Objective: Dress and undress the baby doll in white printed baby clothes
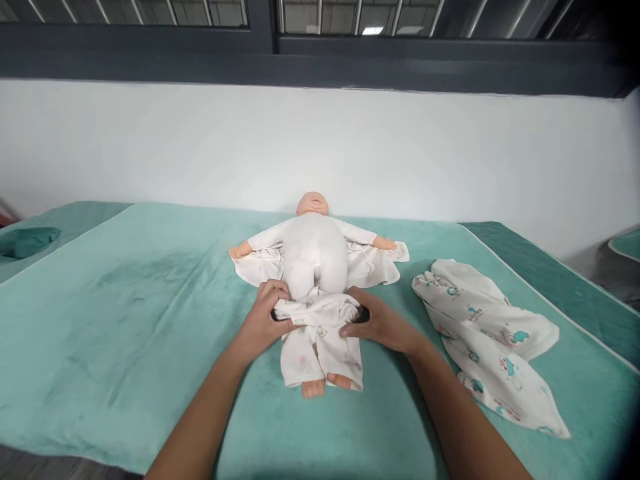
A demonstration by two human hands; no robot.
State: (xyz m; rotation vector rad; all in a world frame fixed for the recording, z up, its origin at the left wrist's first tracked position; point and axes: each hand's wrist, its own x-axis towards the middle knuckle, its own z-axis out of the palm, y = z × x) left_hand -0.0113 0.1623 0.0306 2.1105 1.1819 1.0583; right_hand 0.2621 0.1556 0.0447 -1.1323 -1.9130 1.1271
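Working pants [323, 347] at thighs of doll [315, 243] | our left hand [263, 320] and right hand [385, 323] pinch opposite waistband [320, 308] sides | next move, we judge, needs even tension

Left hand [265, 317] and right hand [383, 323] grip the pants [320, 312] from either side, thumbs inward, fingers [277, 289] curled; forearms [210, 407] slant toward them.
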